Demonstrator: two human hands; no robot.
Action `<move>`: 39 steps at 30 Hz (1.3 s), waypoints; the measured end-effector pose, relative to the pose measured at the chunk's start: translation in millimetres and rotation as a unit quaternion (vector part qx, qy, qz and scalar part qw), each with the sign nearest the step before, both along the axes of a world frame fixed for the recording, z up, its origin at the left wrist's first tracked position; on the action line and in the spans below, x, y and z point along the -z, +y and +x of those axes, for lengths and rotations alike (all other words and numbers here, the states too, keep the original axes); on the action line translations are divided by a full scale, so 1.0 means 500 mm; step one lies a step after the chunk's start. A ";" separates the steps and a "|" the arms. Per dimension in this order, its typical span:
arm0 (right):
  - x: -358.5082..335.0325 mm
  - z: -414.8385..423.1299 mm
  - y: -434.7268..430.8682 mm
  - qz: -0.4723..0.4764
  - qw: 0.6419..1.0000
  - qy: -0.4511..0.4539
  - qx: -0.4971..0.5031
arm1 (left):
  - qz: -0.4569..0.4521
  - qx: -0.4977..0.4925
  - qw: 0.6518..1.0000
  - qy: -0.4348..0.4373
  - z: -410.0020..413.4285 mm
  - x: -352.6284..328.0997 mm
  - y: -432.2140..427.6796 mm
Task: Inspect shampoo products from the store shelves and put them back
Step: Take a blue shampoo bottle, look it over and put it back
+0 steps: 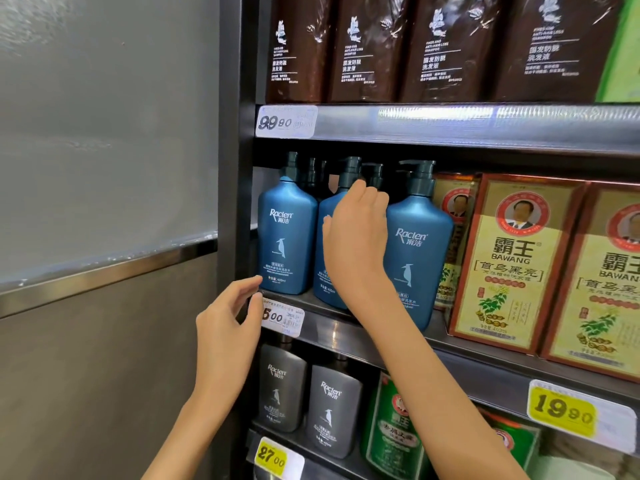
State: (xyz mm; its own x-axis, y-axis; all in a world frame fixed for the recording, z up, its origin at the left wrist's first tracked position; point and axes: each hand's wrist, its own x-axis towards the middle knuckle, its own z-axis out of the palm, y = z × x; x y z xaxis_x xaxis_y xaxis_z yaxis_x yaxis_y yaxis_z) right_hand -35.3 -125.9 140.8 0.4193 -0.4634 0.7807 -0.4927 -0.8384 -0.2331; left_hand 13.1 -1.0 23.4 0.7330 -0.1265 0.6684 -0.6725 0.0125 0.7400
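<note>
Grey wall panelling fills your left side, and the dark shelving unit stands to the right of it.

Nearest you, your left hand is raised in front of the shelf edge. Its fingers are loosely curved, thumb and forefinger are parted, and it holds nothing. The thumb tip overlaps the left end of the white price tag; whether it touches the tag, you cannot tell.

Below that shelf stand two grey pump bottles, a green box to their right, and yellow price tags on the rails.

Further in, your right hand grips the middle blue shampoo bottle. The palm lies across its front, the thumb is on its left side, and the fingers are bent over its shoulder beside the pump neck. That bottle stands upright on the middle shelf, at the front of the row, between the left blue bottle and the right blue bottle and just beside each. More dark pumps show behind them.

Right of the blue bottles stand yellow and red boxes. On the top shelf is a row of brown pouches, with another white price tag on the rail below them.
</note>
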 end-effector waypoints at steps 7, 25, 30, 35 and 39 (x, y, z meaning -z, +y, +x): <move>0.030 -0.014 0.010 0.007 0.984 -0.107 -0.145 | -0.027 0.016 0.999 -0.017 -0.011 0.001 0.022; 0.240 -0.233 0.057 0.394 0.778 -0.229 -0.432 | 0.003 0.369 0.917 0.148 -0.187 0.109 0.035; 0.368 -0.287 0.049 0.524 0.748 -0.185 -0.363 | -0.001 0.384 0.873 0.299 -0.258 0.225 0.039; 0.426 -0.339 0.037 0.687 0.563 -0.149 -0.435 | -0.027 0.425 0.808 0.407 -0.271 0.277 0.035; 0.433 -0.355 0.041 0.711 0.533 -0.151 -0.434 | 0.018 0.479 0.771 0.419 -0.273 0.285 0.031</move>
State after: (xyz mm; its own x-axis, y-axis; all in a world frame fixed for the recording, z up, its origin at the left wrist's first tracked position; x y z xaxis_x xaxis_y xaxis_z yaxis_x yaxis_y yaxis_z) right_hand -212.8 -105.6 -75.6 0.9120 -0.4101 -0.0083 0.1759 0.4093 -0.8953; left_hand -123.5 14.7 -119.0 0.4648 -0.8854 -0.0061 0.3470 0.1759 0.9212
